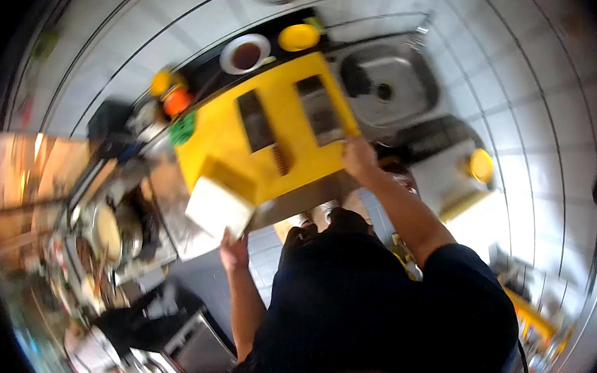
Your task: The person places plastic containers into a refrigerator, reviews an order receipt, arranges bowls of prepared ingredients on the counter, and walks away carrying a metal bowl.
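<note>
My left hand (235,249) grips the lower corner of a white box-shaped block (220,207), held at the near left edge of a yellow cutting board (212,127). The block is smeared by motion, so I cannot tell its kind. My right hand (360,158) is closed at the board's right edge, on the handle end of a broad-bladed cleaver (318,111); the handle itself is hidden in the fingers. Left of that blade, a second cleaver (255,118) with a ridged brown handle lies on the board.
Behind the board are a white bowl of dark red-brown liquid (245,56) and a yellow bowl (300,37). A steel sink (397,89) lies to the right. A green cloth-like item (182,130) touches the board's left edge. Another yellow round item (481,166) stands far right.
</note>
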`<action>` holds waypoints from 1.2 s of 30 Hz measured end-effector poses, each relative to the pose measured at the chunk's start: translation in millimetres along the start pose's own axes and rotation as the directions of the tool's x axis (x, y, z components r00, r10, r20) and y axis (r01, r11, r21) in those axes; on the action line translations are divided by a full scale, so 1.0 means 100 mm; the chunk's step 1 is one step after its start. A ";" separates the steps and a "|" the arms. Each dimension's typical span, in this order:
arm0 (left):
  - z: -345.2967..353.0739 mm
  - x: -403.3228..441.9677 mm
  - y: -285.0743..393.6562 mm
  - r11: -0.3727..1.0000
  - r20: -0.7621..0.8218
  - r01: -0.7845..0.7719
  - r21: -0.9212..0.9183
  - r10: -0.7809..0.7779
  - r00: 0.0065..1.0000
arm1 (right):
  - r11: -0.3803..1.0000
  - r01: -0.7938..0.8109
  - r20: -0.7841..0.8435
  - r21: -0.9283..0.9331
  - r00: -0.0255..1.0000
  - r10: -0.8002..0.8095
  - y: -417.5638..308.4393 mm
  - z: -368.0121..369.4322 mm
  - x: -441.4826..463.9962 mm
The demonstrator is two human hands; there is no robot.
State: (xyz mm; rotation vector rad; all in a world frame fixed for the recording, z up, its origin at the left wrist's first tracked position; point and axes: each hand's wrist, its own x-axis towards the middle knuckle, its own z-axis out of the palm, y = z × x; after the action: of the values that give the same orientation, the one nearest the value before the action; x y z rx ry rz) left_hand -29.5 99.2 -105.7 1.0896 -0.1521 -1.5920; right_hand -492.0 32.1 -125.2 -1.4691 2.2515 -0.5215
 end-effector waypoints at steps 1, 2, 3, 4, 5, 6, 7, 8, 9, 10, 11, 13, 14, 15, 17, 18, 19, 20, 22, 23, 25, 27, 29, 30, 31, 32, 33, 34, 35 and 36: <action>-0.09 0.06 -0.04 0.999 0.021 -0.042 0.000 0.042 0.999 | 1.000 0.025 0.034 0.000 0.999 -0.025 -0.18 -0.28 -0.05; -0.06 0.02 -0.01 0.999 0.009 -0.028 -0.046 0.028 1.000 | 0.999 -0.040 0.219 -0.030 0.975 0.046 -0.16 -0.30 0.03; 0.00 -0.06 0.02 0.999 0.016 -0.048 -0.021 0.049 0.999 | 0.992 -0.088 0.251 0.094 0.966 0.062 -0.25 -0.47 -0.01; 0.06 -0.13 0.04 0.998 0.023 -0.069 0.004 0.069 0.997 | 0.979 -0.122 0.310 0.164 0.949 0.066 -0.19 -0.45 0.00; 0.14 -0.22 0.05 0.987 0.037 -0.121 0.104 0.117 0.992 | 0.943 -0.152 0.354 0.297 0.934 0.040 -0.19 -0.49 -0.02; 0.20 -0.32 0.07 0.964 0.041 -0.169 0.203 0.164 0.986 | 0.685 -0.419 0.540 0.597 0.841 0.044 -0.17 -0.51 -0.05; 0.18 -0.35 0.08 0.978 0.010 -0.145 0.151 0.145 0.989 | 0.453 -0.584 0.662 0.674 0.749 -0.020 -0.17 -0.59 -0.06; 0.17 -0.38 0.07 0.988 -0.021 -0.123 0.096 0.125 0.992 | 0.406 -0.535 0.561 0.741 0.825 0.065 -0.51 -0.77 -0.21; 0.10 -0.41 0.05 0.992 -0.046 -0.049 -0.119 0.044 0.998 | 0.404 -0.490 0.498 0.772 0.862 0.094 -0.38 -0.65 -0.23; 0.02 -0.52 0.02 0.991 -0.085 -0.062 -0.121 0.052 0.995 | 0.501 -0.432 0.478 0.750 0.877 0.040 -0.29 -0.64 -0.28; -0.06 -0.62 -0.01 0.990 -0.116 -0.069 -0.121 0.055 0.992 | 0.531 -0.392 0.371 0.751 0.916 0.152 -0.41 -0.63 -0.40; -0.25 -0.85 -0.07 0.960 -0.085 -0.104 -0.258 0.085 0.993 | 0.648 -0.247 0.261 0.721 0.962 0.076 -0.39 -0.60 -0.58; -0.27 -1.05 -0.02 0.959 -0.083 -0.121 -0.255 0.103 0.991 | 0.674 -0.112 0.188 0.730 0.981 -0.040 -0.32 -0.57 -0.63; -0.36 -1.19 0.01 0.943 -0.112 -0.147 -0.300 0.118 0.987 | 0.683 0.022 0.111 0.730 0.982 -0.151 -0.30 -0.49 -0.66; -0.62 -1.50 0.04 0.923 -0.161 -0.222 -0.313 0.178 0.971 | 0.760 0.180 0.013 0.624 0.971 -0.240 -0.45 -0.46 -0.85; -0.86 -1.64 0.03 0.917 -0.221 -0.263 -0.301 0.201 0.954 | 0.715 0.163 0.043 0.679 0.964 -0.261 -0.64 -0.46 -1.01; -1.13 -1.77 0.02 0.918 -0.267 -0.281 -0.278 0.207 0.941 | 0.675 0.119 0.118 0.729 0.949 -0.294 -0.85 -0.43 -1.18; -1.40 -1.88 0.03 0.925 -0.308 -0.278 -0.259 0.193 0.932 | 0.639 0.068 0.170 0.766 0.937 -0.304 -1.07 -0.41 -1.33; -1.82 -2.15 0.16 0.917 -0.316 -0.244 -0.316 0.140 0.938 | 0.625 -0.067 0.299 0.777 0.914 -0.274 -1.15 -0.12 -1.43; -2.20 -2.29 0.10 0.900 -0.224 -0.334 -0.281 0.277 0.934 | 0.582 -0.221 0.323 0.782 0.943 -0.076 -1.72 -0.27 -1.72; -2.11 -2.62 0.50 0.925 -0.290 -0.326 -0.196 0.263 0.920 | 0.444 -0.331 0.439 0.833 0.883 -0.165 -1.96 -0.08 -1.70; -2.11 -2.82 0.71 0.928 -0.262 -0.340 -0.149 0.295 0.919 | 0.358 -0.436 0.509 0.826 0.849 -0.140 -2.17 0.24 -1.59; -2.33 -2.88 0.77 0.944 -0.234 -0.328 -0.048 0.309 0.922 | 0.308 -0.401 0.463 0.863 0.872 -0.160 -2.43 0.53 -1.47; -2.39 -2.91 0.79 0.950 -0.211 -0.307 -0.045 0.292 0.933 | 0.344 -0.392 0.472 0.853 0.862 -0.188 -2.44 0.70 -1.32; -2.43 -2.92 0.83 0.956 -0.193 -0.291 -0.042 0.278 0.941 | 0.321 -0.362 0.429 0.875 0.888 -0.165 -2.62 0.74 -1.29; -2.34 -2.93 0.88 0.957 -0.192 -0.281 -0.075 0.263 0.946 | 0.276 -0.347 0.401 0.896 0.900 -0.170 -2.73 0.83 -1.22; -2.27 -2.94 0.93 0.957 -0.192 -0.271 -0.105 0.247 0.950 | 0.230 -0.349 0.393 0.909 0.899 -0.190 -2.81 0.89 -1.16; -2.42 -2.88 0.89 0.963 -0.193 -0.241 -0.119 0.215 0.957 | 0.227 -0.330 0.373 0.916 0.910 -0.183 -2.87 0.94 -1.14; -2.44 -2.83 0.90 0.970 -0.161 -0.207 -0.126 0.186 0.969 | 0.196 -0.329 0.362 0.924 0.918 -0.163 -2.93 0.98 -1.14; -2.36 -2.80 0.92 0.973 -0.148 -0.198 -0.118 0.180 0.972 | 0.178 -0.343 0.367 0.922 0.921 -0.133 -2.95 1.06 -1.17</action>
State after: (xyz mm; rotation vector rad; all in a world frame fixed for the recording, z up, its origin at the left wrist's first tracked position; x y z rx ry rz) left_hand 180.7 402.6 -26.0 1.0443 -0.0558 -1.3333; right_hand -166.0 18.5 -49.9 -0.5498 1.0929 -1.2283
